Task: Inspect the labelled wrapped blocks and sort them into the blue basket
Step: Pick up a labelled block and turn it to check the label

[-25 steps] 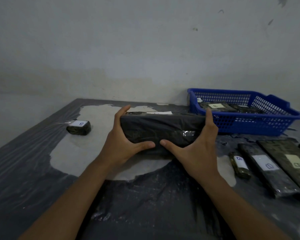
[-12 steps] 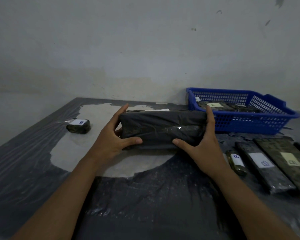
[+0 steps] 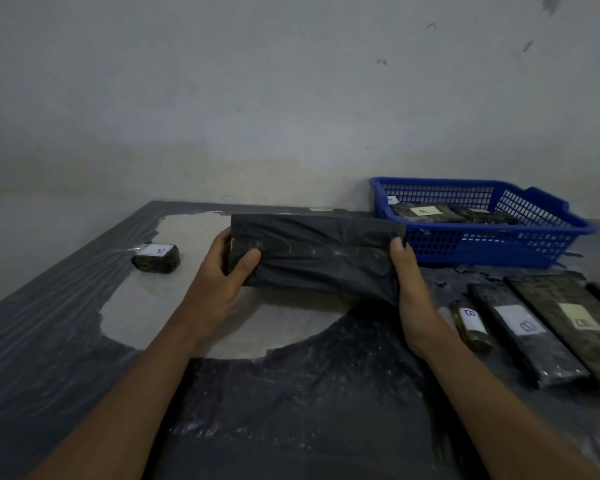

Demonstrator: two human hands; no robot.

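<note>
A letter "B" is read on the white label of the small wrapped block (image 3: 155, 258), the narrow block (image 3: 470, 325), the long dark block (image 3: 525, 332) and the wide block (image 3: 575, 322).

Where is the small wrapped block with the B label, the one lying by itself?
In the head view, the small wrapped block lies alone on the table's far left, beyond the left hand.

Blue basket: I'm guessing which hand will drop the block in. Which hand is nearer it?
Right hand, just in front of the blue basket; left hand is at the block's far end.
</note>
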